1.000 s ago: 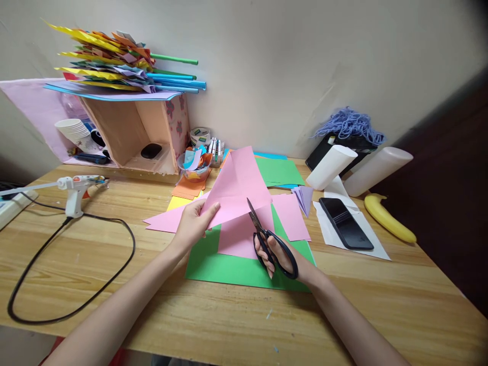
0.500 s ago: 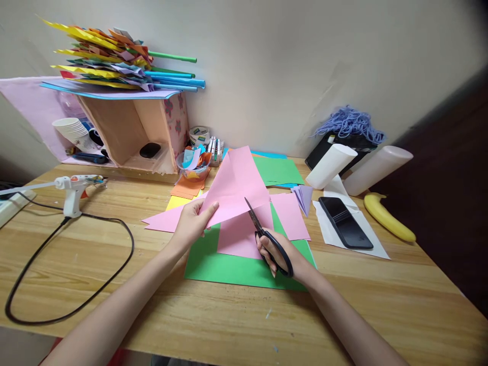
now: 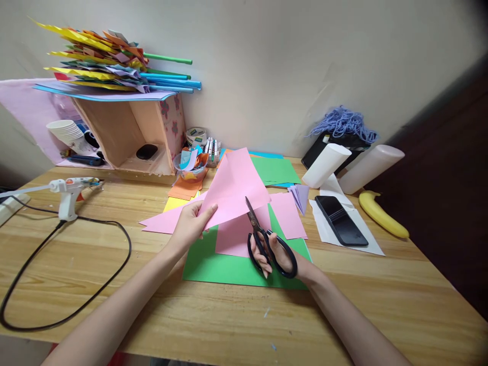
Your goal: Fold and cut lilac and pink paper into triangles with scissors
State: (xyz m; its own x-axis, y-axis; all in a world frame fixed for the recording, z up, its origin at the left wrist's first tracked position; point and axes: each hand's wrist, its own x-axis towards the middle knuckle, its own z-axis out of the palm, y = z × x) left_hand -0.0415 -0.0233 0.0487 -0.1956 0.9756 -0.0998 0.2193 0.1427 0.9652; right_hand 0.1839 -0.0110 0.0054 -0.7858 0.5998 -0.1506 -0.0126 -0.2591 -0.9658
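Observation:
My left hand [image 3: 194, 219] pinches the lower left corner of a sheet of pink paper [image 3: 240, 183], thumb on top, holding it up and tilted above the table. In my right hand [image 3: 270, 254] are black-handled scissors [image 3: 254, 221], fingers through the loops. The blades point up and away at the sheet's lower right edge; one blade lies over the paper. Beneath are a green sheet [image 3: 221, 269] and another pink piece [image 3: 232, 241] lying on it. More pink paper lies to the right [image 3: 287, 216] and a pointed pink strip [image 3: 160, 222] to the left.
A white glue gun [image 3: 68, 195] with a looping black cord stands at left. Behind are an open box [image 3: 173, 127] topped with paper flowers and a bowl of scraps [image 3: 190, 173]. A phone [image 3: 340, 221], white rolls [image 3: 327, 165] and a banana [image 3: 382, 216] are at right.
The scissor handles have spread apart as my right hand's fingers opened. The pink sheet stays nearly in place in my left hand. The whole view has shifted slightly.

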